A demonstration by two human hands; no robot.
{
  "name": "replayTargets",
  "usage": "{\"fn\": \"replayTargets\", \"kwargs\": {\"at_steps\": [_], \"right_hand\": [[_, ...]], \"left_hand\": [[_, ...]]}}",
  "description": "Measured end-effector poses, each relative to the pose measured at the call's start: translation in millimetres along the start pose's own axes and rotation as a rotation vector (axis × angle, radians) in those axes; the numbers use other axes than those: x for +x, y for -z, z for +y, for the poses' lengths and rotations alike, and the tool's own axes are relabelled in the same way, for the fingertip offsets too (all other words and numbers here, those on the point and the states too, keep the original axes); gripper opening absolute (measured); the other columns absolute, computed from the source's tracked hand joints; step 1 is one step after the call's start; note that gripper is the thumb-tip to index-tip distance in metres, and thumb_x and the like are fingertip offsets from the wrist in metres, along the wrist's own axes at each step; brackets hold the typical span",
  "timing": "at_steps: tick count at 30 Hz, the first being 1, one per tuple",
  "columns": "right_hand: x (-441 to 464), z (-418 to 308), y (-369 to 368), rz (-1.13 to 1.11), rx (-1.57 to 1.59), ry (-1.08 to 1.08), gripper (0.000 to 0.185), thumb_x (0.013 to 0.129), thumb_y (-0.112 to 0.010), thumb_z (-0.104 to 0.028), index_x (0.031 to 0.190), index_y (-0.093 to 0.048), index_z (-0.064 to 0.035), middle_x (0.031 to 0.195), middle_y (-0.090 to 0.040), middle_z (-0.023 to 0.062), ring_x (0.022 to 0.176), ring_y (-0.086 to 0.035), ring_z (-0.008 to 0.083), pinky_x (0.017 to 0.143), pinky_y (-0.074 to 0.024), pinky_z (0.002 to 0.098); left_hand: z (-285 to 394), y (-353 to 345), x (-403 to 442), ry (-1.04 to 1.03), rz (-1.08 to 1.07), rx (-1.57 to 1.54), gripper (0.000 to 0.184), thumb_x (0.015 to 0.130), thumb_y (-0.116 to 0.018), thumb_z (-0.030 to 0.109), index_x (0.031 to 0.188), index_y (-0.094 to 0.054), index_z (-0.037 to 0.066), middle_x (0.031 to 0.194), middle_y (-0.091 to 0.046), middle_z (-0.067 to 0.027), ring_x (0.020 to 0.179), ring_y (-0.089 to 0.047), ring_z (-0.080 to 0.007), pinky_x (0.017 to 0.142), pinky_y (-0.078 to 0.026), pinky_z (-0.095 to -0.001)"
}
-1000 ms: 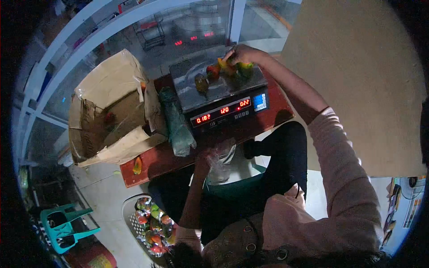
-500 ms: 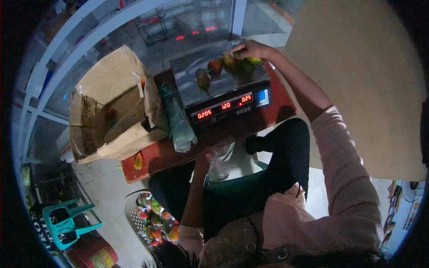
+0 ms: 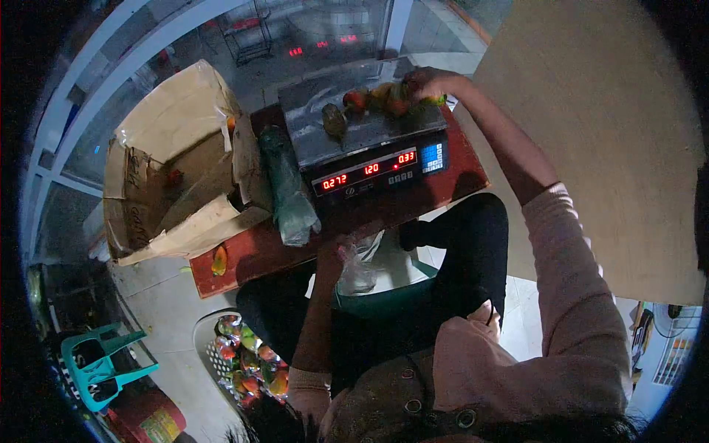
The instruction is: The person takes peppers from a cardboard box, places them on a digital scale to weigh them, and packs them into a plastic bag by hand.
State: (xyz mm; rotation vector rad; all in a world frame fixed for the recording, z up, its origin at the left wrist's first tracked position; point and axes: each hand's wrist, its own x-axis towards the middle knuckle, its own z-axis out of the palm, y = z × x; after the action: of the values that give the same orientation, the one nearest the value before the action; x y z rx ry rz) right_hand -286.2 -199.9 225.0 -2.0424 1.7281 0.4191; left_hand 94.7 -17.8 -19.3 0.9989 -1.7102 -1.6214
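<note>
Right hand [image 3: 434,85], arm extended across the weighing scale [image 3: 314,151]: the fingers are bent down over the right end of a row of peppers [image 3: 397,102] and touch them; shadow hides the fingertips, so how far the grip is closed cannot be told. Left hand [image 3: 334,255], low at the near edge of the bench: the fingers are closed on a crumpled clear plastic bag [image 3: 359,275], which hangs between the knees. The peppers lie on the metal pan, partly beneath the right hand and extending leftward from it, orange and red; a duller brownish pepper [image 3: 334,122] lies at the left, apart from the row. The red display [image 3: 365,171] below the pan reads 0.272, 1.20 and 0.33. Left of the scale, a green plastic bag [image 3: 289,196] lies between it and an open carton [image 3: 173,103]. One orange pepper [image 3: 219,261] lies on the red bench [image 3: 251,258]; beside the bench, a basket [image 3: 209,354] holds wrapped peppers [image 3: 251,362].
</note>
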Motion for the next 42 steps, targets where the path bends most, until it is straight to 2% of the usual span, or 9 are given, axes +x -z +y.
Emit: {"fn": "replayTargets", "kwargs": {"at_steps": [3, 6, 9, 12, 15, 20, 24, 28, 42], "right_hand": [[-10.8, -6.5, -14.1, 0.183, -0.072, 0.054, 0.053, 0.066, -0.065, -0.032, 0.106, -0.050, -0.0013, 0.099, -0.057, 0.0192, 0.088, -0.053, 0.0316, 0.082, -0.0402, 0.0377], [-27.6, -2.7, -47.7, 0.682, -0.068, 0.014, 0.049, 0.067, -0.064, -0.030, 0.106, -0.052, -0.0024, 0.102, -0.056, 0.0181, 0.094, -0.053, 0.0309, 0.084, -0.0400, 0.0382], [-31.0, -17.9, -41.1, 0.389, 0.005, -0.311, 0.054, 0.067, -0.064, -0.031, 0.112, -0.050, -0.0061, 0.106, -0.055, 0.0174, 0.098, -0.052, 0.0302, 0.084, -0.0406, 0.0378], [-7.6, 34.3, -78.1, 0.749, 0.037, -0.304, 0.057, 0.065, -0.066, -0.032, 0.115, -0.049, -0.0092, 0.104, -0.056, 0.0179, 0.097, -0.054, 0.0294, 0.080, -0.0428, 0.0384], [-46.0, 27.5, -37.2, 0.521, 0.160, -0.295, 0.059, 0.064, -0.066, -0.034, 0.115, -0.049, -0.0108, 0.100, -0.058, 0.0172, 0.089, -0.057, 0.0262, 0.076, -0.0445, 0.0378], [-80.0, 32.5, -21.9, 0.588, 0.310, -0.069, 0.058, 0.065, -0.066, -0.033, 0.116, -0.049, -0.0123, 0.086, -0.060, 0.0130, 0.075, -0.057, 0.0222, 0.071, -0.0460, 0.0337], [-85.1, 33.0, -19.5, 0.545, 0.644, -0.087, 0.054, 0.067, -0.065, -0.028, 0.116, -0.050, -0.0121, 0.081, -0.059, 0.0090, 0.069, -0.056, 0.0183, 0.061, -0.0474, 0.0291], [-96.6, 16.4, -16.1, 0.502, 0.878, -0.089, 0.051, 0.068, -0.064, -0.024, 0.115, -0.050, -0.0102, 0.083, -0.058, 0.0073, 0.071, -0.057, 0.0133, 0.054, -0.0481, 0.0247], [-84.7, 13.5, -20.9, 0.400, 0.999, -0.088, 0.049, 0.069, -0.064, -0.026, 0.113, -0.051, -0.0093, 0.090, -0.058, 0.0075, 0.073, -0.057, 0.0139, 0.057, -0.0485, 0.0252]], "left_hand": [[26.5, 1.9, -3.8, 0.042, 0.055, 0.276, 0.027, 0.085, -0.046, 0.027, 0.090, -0.056, 0.002, 0.082, -0.057, -0.0108, 0.076, -0.055, -0.0228, 0.070, -0.044, -0.0328], [-33.5, -0.5, -4.9, -0.189, 0.102, 0.379, 0.021, 0.084, -0.046, 0.020, 0.092, -0.055, 0.003, 0.082, -0.056, -0.0132, 0.080, -0.054, -0.0240, 0.074, -0.043, -0.0350], [-1.3, 3.9, -0.7, -0.083, -0.006, 0.222, 0.019, 0.083, -0.045, 0.015, 0.096, -0.054, 0.004, 0.083, -0.055, -0.0148, 0.084, -0.053, -0.0237, 0.079, -0.042, -0.0369], [-93.7, 3.9, 1.5, -0.431, 0.124, 0.679, 0.019, 0.083, -0.046, 0.017, 0.096, -0.053, 0.004, 0.083, -0.055, -0.0133, 0.081, -0.054, -0.0234, 0.078, -0.042, -0.0360], [-38.2, 3.6, 0.8, -0.388, 0.120, 0.501, 0.018, 0.082, -0.047, 0.014, 0.093, -0.052, 0.002, 0.084, -0.056, -0.0135, 0.076, -0.055, -0.0266, 0.072, -0.044, -0.0358], [28.0, 0.9, -0.5, -0.051, 0.026, -0.097, 0.015, 0.079, -0.046, 0.011, 0.086, -0.054, 0.001, 0.079, -0.057, -0.0149, 0.073, -0.056, -0.0301, 0.067, -0.044, -0.0372], [22.8, -1.2, -4.3, -0.143, 0.173, 0.283, 0.021, 0.082, -0.044, 0.018, 0.083, -0.057, 0.001, 0.075, -0.058, -0.0138, 0.074, -0.057, -0.0250, 0.065, -0.044, -0.0354], [-61.6, -1.5, 7.1, -0.025, 0.109, -0.017, 0.021, 0.080, -0.044, 0.016, 0.087, -0.057, 0.001, 0.079, -0.059, -0.0145, 0.074, -0.057, -0.0266, 0.067, -0.044, -0.0353], [25.0, -1.5, 5.4, -0.008, -0.104, 0.361, 0.020, 0.075, -0.045, 0.009, 0.088, -0.059, 0.003, 0.084, -0.060, -0.0141, 0.080, -0.057, -0.0302, 0.071, -0.044, -0.0373]]}}
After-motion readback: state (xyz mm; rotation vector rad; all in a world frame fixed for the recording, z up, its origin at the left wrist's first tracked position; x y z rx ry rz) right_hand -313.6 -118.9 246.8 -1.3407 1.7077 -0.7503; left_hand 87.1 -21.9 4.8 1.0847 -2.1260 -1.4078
